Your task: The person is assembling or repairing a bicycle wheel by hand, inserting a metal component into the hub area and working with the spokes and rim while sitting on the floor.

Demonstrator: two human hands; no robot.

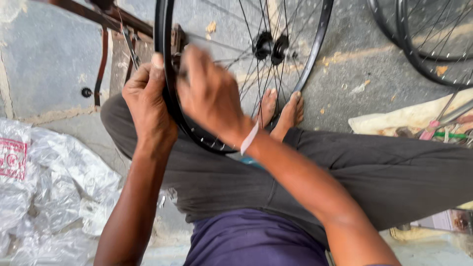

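The person sits on the concrete floor (59, 49) with legs folded, a black spoked bicycle wheel (315, 44) standing upright between the knees, its rim running past both hands and its hub (270, 45) just above the bare feet (282, 109).

The left hand (148, 106) is wrapped round the outside of the rim, thumb pointing up along its edge, fingers curled behind it – a firm steadying grip. The right hand (209, 96) reaches across to the inner side of the same stretch of rim, where the spokes meet it; it is blurred, so whether the fingertips pinch a spoke nipple, a small tool or nothing is more than can be told. A pale band (250, 138) sits at that wrist.

As a judgement of progress: the wheel looks fully laced, every visible spoke running from hub to rim, so the building seems done and what is in hand looks like work at single spoke ends – how many are done and how many remain does not show.

Crumpled clear plastic sheeting (54, 182) lies at the person's left, a brown metal frame (106, 54) stands behind the wheel, and more black rims (423, 49) lean at the upper right beside a cloth with small tools (433, 129)
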